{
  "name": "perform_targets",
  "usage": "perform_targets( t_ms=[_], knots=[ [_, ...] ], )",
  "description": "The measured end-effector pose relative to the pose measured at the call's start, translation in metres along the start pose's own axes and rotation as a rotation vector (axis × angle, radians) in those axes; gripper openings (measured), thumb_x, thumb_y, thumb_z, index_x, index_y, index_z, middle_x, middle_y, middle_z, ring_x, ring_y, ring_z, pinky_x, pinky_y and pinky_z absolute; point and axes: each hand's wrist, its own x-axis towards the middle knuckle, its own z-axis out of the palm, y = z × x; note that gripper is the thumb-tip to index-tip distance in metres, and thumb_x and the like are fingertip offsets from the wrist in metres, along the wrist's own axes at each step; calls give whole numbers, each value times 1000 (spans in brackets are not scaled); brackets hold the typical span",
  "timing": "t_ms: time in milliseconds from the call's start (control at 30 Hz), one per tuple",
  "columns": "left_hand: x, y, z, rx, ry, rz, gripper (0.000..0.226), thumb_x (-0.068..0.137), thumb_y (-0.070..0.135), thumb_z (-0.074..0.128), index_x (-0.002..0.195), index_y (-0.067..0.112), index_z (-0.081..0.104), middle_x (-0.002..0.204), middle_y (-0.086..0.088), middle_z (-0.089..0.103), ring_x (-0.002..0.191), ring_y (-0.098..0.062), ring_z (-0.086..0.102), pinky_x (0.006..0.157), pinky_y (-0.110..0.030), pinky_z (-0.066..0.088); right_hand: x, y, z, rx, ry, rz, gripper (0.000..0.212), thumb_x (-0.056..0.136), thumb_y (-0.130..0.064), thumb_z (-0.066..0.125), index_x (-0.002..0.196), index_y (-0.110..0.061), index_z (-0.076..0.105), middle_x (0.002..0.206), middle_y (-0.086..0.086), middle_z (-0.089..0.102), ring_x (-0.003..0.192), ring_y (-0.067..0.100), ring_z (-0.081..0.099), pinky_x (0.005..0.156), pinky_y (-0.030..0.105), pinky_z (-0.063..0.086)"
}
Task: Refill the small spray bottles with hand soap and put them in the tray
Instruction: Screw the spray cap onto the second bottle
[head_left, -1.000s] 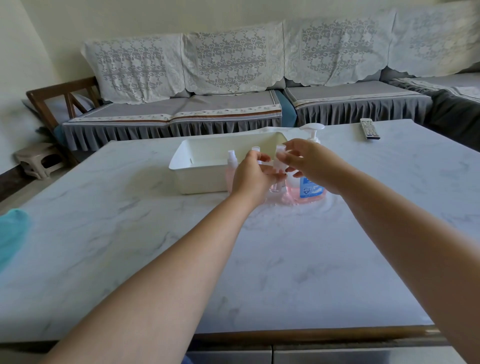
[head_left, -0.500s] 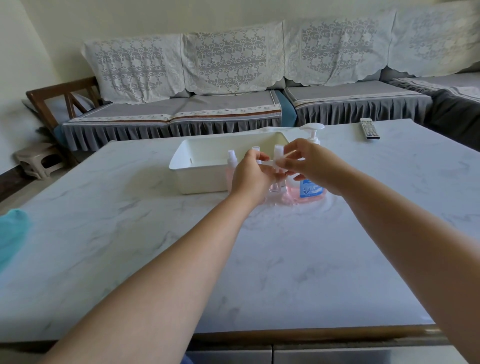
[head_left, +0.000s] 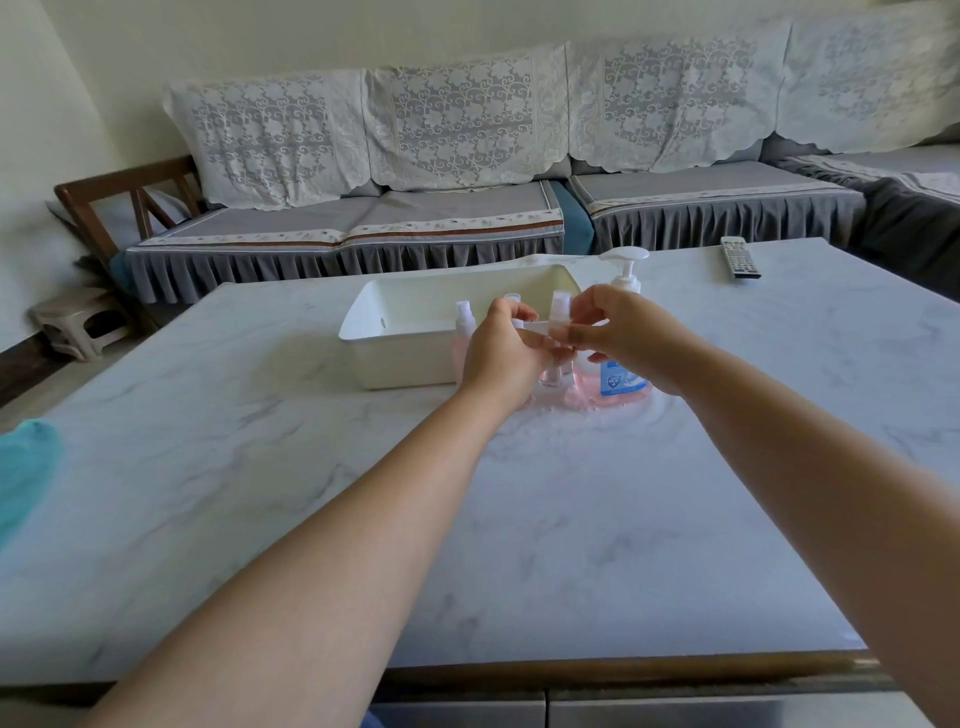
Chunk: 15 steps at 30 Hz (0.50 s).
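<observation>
Behind our table stands a grey sofa (head_left: 467, 218) with lace covers. Marble table (head_left: 260, 467): carries all items listed. White tray (head_left: 405, 358): far centre, open top. Our left hand (head_left: 501, 358): fingers curled, gripping a small spray bottle (head_left: 535, 328) that lies sideways between both hands, just near of the tray. Our right hand (head_left: 623, 338): fingertips pinching that bottle's right end. Hand soap pump bottle (head_left: 621, 379): upright, partly behind the right hand. Remote (head_left: 740, 257): far right. Further small bottles: one (head_left: 464, 332) left of the left hand, one (head_left: 560, 306) behind the hands.
</observation>
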Motion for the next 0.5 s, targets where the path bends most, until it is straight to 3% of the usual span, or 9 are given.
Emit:
perform_targets(
  t_ms=[100,167,233,333,400,500],
  knots=[
    [-2,1,-1,6,6,13,46,75,39,83,100,30,45,131,-2,55,108,-20,59,73,-27,52,0,1,0,37,-31,6,29,85,-41,65,110,-25,64,99,-5,68,93,15,66,80,29,55],
    [0,-2,-1,7,6,8,45,71,38,85,92,35,45,136,0,54,113,-19,58,74,-30,52,-1,2,0,1,2,-4,17,83,-43,66,95,-30,68,91,-8,68,88,15,66,82,32,55],
    [-1,-1,-1,-8,0,4,48,70,37,86,93,34,44,124,5,57,106,-18,60,77,-33,54,-1,-2,3,-58,56,-10,21,78,-47,69,80,-27,63,80,-9,66,77,15,62,75,32,50],
    [-4,3,1,-30,-7,2,58,53,54,81,88,35,40,103,0,68,100,-19,67,93,-47,53,-4,-10,8,-51,86,6,41,70,-54,73,79,-17,58,73,-6,59,67,12,55,63,26,43],
    [-4,2,2,-51,-32,2,57,58,48,83,93,31,40,96,-2,70,95,-21,69,91,-50,54,-5,-11,9,-11,2,19,38,74,-54,70,75,-18,55,73,-1,58,70,15,57,71,29,52],
    [-3,-2,-1,-61,-13,-16,57,60,43,88,92,36,42,111,-8,68,105,-24,66,90,-46,55,-6,-7,9,46,-44,7,17,87,-42,62,85,-25,63,79,-3,64,81,18,65,87,37,55]
  ],
)
